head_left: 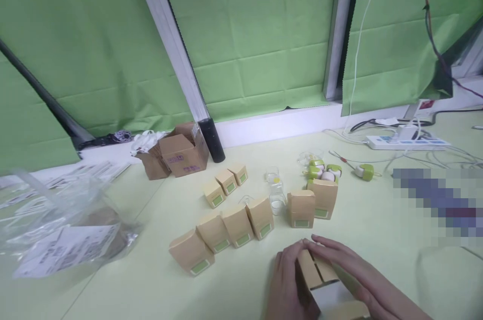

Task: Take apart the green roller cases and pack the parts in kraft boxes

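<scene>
At the near edge of the view, my left hand (286,277) and my right hand (352,265) hold a small tan cardboard box (309,270) between them. My left fingers wrap its left side, and my right fingers lie along its far and right sides. A narrow gap runs between two flaps on the box's top, and a white inner panel (330,294) shows nearer to me. The box's lower part is hidden. Just beyond my hands stand two closed tan boxes (301,208) with green labels. Several similar boxes (236,224) form a slanting row to the left.
Three smaller tan boxes (226,180) stand farther back. Clear cups (277,200) and green-and-white round gadgets (327,170) lie beyond the boxes. An opened carton (184,151), a black cylinder (212,140), a plastic bag (71,239) and a power strip (407,143) with cables surround them.
</scene>
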`<state>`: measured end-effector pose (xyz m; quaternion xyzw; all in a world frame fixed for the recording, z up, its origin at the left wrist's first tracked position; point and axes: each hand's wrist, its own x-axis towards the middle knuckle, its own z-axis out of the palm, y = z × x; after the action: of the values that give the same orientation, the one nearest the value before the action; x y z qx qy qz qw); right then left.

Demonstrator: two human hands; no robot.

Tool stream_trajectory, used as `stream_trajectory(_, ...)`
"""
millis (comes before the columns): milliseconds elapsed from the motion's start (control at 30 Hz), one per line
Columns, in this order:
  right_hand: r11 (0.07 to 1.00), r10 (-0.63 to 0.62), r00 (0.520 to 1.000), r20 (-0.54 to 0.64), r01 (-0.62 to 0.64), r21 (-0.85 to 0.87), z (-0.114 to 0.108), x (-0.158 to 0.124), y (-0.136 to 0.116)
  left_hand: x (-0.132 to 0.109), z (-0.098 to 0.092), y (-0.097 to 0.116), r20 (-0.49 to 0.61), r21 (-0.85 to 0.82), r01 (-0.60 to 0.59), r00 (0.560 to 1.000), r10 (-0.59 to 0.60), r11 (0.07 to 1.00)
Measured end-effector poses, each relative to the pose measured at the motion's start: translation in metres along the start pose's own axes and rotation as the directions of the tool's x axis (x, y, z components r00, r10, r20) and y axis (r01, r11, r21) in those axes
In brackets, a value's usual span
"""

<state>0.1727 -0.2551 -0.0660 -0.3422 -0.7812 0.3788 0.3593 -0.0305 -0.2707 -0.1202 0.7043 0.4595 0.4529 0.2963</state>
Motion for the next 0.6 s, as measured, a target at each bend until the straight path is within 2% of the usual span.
stream_trajectory(67,0.999,0.000,1.000,-0.027,0.001,0.032,0.004,0.001,-0.001,-0.002,0.004,-0.003,-0.040,-0.058,0.041,0.998,-0.043,0.997)
stream_trajectory(167,0.998,0.038,0.996,-0.086,-0.034,0.047,0.012,0.006,0.001,-0.002,0.006,-0.002,-0.021,-0.121,0.056,0.998,-0.059,0.991)
stream_trajectory(300,0.991,0.122,0.970,-0.211,-0.107,0.083,0.026,0.022,0.003,-0.003,0.008,0.002,-0.033,-0.140,0.210,0.976,-0.217,0.968)
stream_trajectory(367,0.981,0.144,0.968,-0.207,-0.112,0.159,0.032,0.029,0.002,-0.004,0.010,0.002,-0.051,-0.145,0.250,0.964,-0.260,0.957)
stream_trajectory(467,0.961,0.171,0.966,-0.193,-0.120,0.250,0.037,0.031,0.000,-0.006,0.012,-0.001,-0.068,-0.146,0.249,0.963,-0.261,0.957)
stream_trajectory(600,0.968,0.130,0.957,-0.259,-0.066,0.243,0.037,0.027,0.001,-0.005,0.011,-0.002,-0.029,-0.198,0.221,0.972,-0.232,0.955)
